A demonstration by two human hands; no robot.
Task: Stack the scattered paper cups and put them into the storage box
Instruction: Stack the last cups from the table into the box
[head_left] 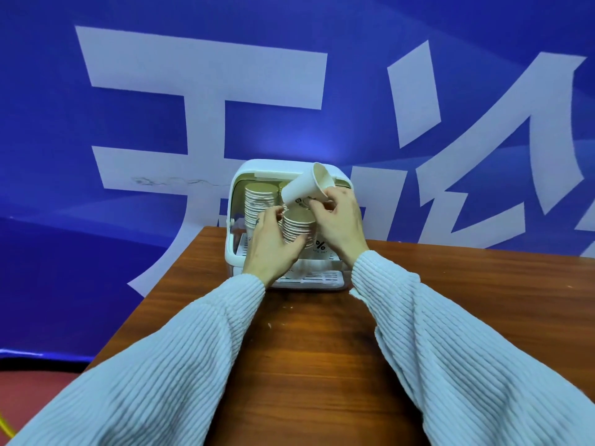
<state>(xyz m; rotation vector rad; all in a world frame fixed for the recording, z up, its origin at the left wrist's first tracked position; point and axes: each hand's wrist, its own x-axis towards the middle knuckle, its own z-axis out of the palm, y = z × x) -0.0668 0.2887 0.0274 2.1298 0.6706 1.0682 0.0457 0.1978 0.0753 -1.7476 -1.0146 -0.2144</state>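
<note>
A white storage box (236, 201) with its front open stands at the far edge of the wooden table (322, 349). Inside it a tall stack of paper cups (259, 201) stands at the left. A shorter stack of paper cups (297, 225) stands beside it, in front. My left hand (272, 244) is wrapped around the side of the shorter stack. My right hand (339, 217) pinches a single white paper cup (306, 185) by its base, tilted with its mouth pointing up and right, just above the shorter stack.
A blue banner with large white characters (193, 123) hangs right behind the table. The box has a slatted white floor (309, 278) at its front. The table's left edge (141, 304) runs diagonally, with red floor below.
</note>
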